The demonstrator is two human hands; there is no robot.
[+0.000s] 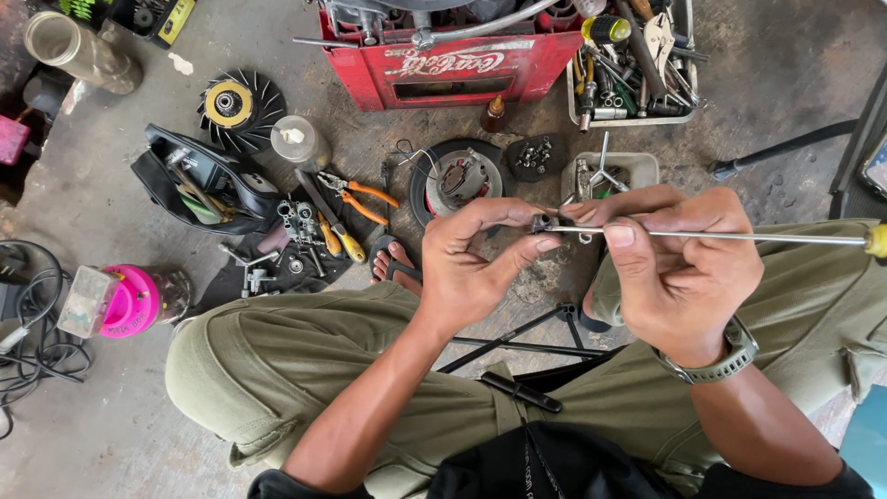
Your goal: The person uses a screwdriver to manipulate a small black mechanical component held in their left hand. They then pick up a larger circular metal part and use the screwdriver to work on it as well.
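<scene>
Looking down from the head camera, the view shows a person seated low over a concrete floor [111,185], both hands raised above the knees and meeting at the tip of a long thin screwdriver [739,237]. Its metal shaft runs almost level across the picture, long axis left to right, with the yellow handle [878,240] cut off at the right edge and the working end pointing toward the left hand [471,263]. That left hand is closed in a pinch, thumb and fingertips gripping a small dark part [542,223] right at the shaft's tip; what the part is cannot be made out, since the fingers cover most of it. The right hand [679,268], wearing a wristwatch, is closed around the shaft just beside the tip, thumb laid along the metal, so it holds the tool far from the handle. Both hands touch at the tip, with the right one carrying the tool's length. Beyond them on the floor lie a round drum part [457,180], orange-handled pliers [365,199], a small tray of bits [637,166], a red crate [370,79], a finned black wheel [240,106] and a pink-lidded jar [125,300]. Whether the tip is seated in the part is hidden.
</scene>
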